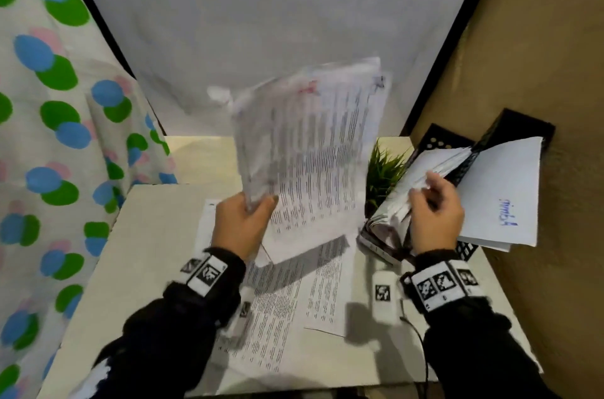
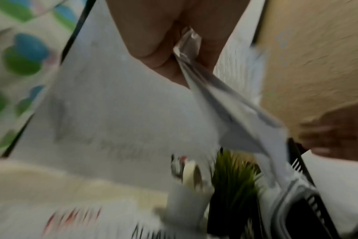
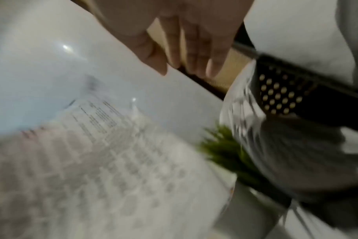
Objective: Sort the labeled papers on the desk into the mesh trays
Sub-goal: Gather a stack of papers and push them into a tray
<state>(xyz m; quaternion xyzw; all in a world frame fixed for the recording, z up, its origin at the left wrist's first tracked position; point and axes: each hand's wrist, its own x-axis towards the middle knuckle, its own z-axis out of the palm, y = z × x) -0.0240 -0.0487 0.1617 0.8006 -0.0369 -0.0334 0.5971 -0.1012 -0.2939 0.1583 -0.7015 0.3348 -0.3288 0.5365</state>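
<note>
Step in hand: the left hand (image 1: 240,225) lifts a sheaf of printed papers (image 1: 307,150) off the bench (image 1: 157,235) and holds it upright, apparently to check its label before it goes to a tray.
Left hand: curled on the sheaf's lower corner, thumb in front and fingers behind; the left wrist view shows the paper edge crushed in the grip.
Right hand: the right hand (image 1: 436,215) is over the front of the black mesh trays (image 1: 519,133). Its fingers look loosely straight in the right wrist view; I cannot tell whether they touch or hold the pages there.
Where the papers are: one sheaf in the air above the middle of the bench, more printed sheets (image 1: 294,300) flat on the bench below it, and further stacks (image 1: 503,192) already in the trays at the right.
Doing it well: my judgement is that the one-corner pinch lets the pages flop and fan, so the free hand should support the far edge. Square the sheaf, read the mark, then slide it in flat, clear of the green plant (image 1: 385,169) just beside the trays.
Writing: a red mark near the sheaf's top is too blurred to read. Blue handwriting on the white sheet in the tray is upside down and not legible with confidence. The body text is unreadable.
Other: a small white device (image 1: 384,297) with a square black-and-white marker lies on the bench near the right wrist.
</note>
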